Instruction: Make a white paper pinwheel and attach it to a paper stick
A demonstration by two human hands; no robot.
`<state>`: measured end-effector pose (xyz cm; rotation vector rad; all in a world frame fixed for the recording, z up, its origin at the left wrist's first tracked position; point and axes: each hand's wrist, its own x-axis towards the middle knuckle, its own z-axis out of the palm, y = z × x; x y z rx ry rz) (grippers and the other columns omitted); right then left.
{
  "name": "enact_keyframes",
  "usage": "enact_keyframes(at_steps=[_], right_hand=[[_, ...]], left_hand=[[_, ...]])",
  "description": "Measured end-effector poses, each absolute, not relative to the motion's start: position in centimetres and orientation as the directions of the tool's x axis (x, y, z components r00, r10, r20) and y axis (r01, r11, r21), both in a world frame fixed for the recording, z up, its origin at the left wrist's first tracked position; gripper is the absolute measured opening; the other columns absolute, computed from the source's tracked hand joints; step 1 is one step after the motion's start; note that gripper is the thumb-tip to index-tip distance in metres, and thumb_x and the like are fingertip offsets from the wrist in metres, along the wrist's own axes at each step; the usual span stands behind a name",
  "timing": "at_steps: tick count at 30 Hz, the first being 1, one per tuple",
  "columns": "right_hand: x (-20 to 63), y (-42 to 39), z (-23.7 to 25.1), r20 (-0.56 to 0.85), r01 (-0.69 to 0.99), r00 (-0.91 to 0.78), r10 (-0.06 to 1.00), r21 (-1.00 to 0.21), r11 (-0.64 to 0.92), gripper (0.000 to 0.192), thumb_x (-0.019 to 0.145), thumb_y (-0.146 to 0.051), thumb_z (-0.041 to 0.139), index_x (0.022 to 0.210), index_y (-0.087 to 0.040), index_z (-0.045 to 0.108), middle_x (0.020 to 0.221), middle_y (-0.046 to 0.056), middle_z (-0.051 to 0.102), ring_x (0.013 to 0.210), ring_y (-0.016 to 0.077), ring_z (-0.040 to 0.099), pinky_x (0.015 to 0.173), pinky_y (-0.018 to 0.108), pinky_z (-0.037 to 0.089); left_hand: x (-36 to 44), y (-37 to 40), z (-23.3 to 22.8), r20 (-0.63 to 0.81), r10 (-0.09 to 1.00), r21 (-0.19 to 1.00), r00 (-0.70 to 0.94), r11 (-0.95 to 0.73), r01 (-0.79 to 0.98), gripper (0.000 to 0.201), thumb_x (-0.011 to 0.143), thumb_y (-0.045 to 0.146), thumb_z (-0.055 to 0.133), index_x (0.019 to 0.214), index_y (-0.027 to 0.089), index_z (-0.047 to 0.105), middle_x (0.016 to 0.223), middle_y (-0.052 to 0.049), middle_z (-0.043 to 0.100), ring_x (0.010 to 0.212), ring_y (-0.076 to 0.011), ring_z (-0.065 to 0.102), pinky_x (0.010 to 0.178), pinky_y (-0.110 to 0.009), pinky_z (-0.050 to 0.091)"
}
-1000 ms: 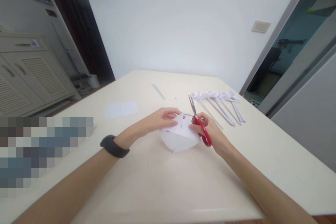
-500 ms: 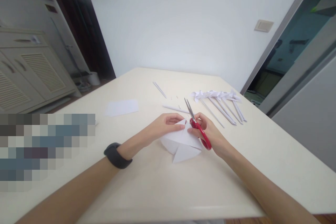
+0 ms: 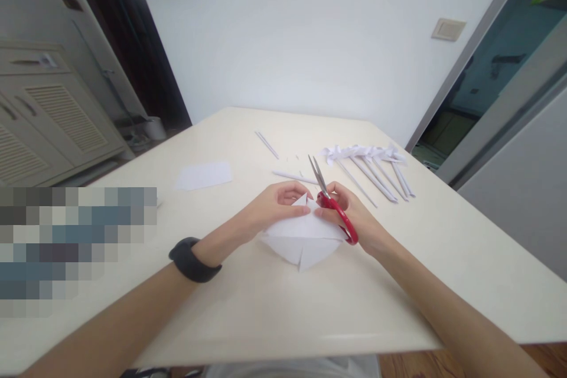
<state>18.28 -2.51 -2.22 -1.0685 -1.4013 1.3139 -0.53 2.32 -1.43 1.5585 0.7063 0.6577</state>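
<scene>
A white sheet of paper [image 3: 305, 229], cut with slits and partly folded, is held just above the table between my two hands. My left hand [image 3: 283, 204] pinches its upper left part, thumb on the near face and fingers behind. My right hand [image 3: 348, 207] grips the upper right part between thumb and fingers. Red-handled scissors [image 3: 339, 212] hang on that same hand, blades pointing up and away, slightly apart. A small slit shows at the paper's top edge between my thumbs, and a loose pointed flap hangs at the bottom.
Several white paper pinwheels [image 3: 361, 153] on rolled sticks lie at the back right of the table [image 3: 248, 319]. A rolled paper stick [image 3: 292, 177] lies just beyond my hands, near small scraps. Thin paper sticks [image 3: 266, 144] lie farther back. A flat white paper [image 3: 204, 176] is at left.
The paper has turned and levelled a little in my hands, and its lower flap now hangs closer to the middle. Both hands keep their hold; the view has shifted slightly.
</scene>
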Motion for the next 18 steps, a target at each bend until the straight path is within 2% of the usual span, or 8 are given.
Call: enact_keyframes(at_steps=[4,9,18], right_hand=[[18.50,-2.42,-2.34,0.030,0.003,-0.234,0.972,-0.999,0.032,0.024,0.071,-0.022,0.067,0.082,-0.023,0.046,0.075,-0.006,0.051,0.051,0.0064,0.044,0.040,0.018,0.027],[18.73,-2.46,-2.12,-0.011,-0.035,-0.284,0.959,-0.999,-0.022,0.022,0.072,-0.022,0.066,0.086,-0.022,0.049,0.076,-0.004,0.050,0.056,0.0081,0.047,0.043,0.019,0.028],[18.88,-2.51,-2.12,-0.029,-0.062,-0.336,0.941,-0.997,-0.053,0.027,0.072,-0.028,0.069,0.086,-0.022,0.047,0.077,-0.003,0.052,0.057,0.0093,0.047,0.047,0.021,0.030]], left_hand=[[-0.55,1.86,-1.03,0.082,0.769,0.992,0.634,-0.125,0.024,0.023,0.075,0.031,0.068,0.091,0.018,0.060,0.098,-0.004,0.064,0.087,-0.0171,0.061,0.070,-0.024,0.045],[-0.61,1.51,-0.85,0.061,0.794,0.996,0.604,-0.091,0.019,0.020,0.076,0.035,0.067,0.089,0.020,0.061,0.089,-0.001,0.064,0.071,-0.0123,0.059,0.056,-0.019,0.039],[-0.38,1.43,-0.78,0.065,0.791,0.995,0.608,-0.007,-0.098,0.013,0.076,0.028,0.068,0.084,0.019,0.062,0.086,0.000,0.066,0.071,-0.0110,0.060,0.061,-0.020,0.043]])
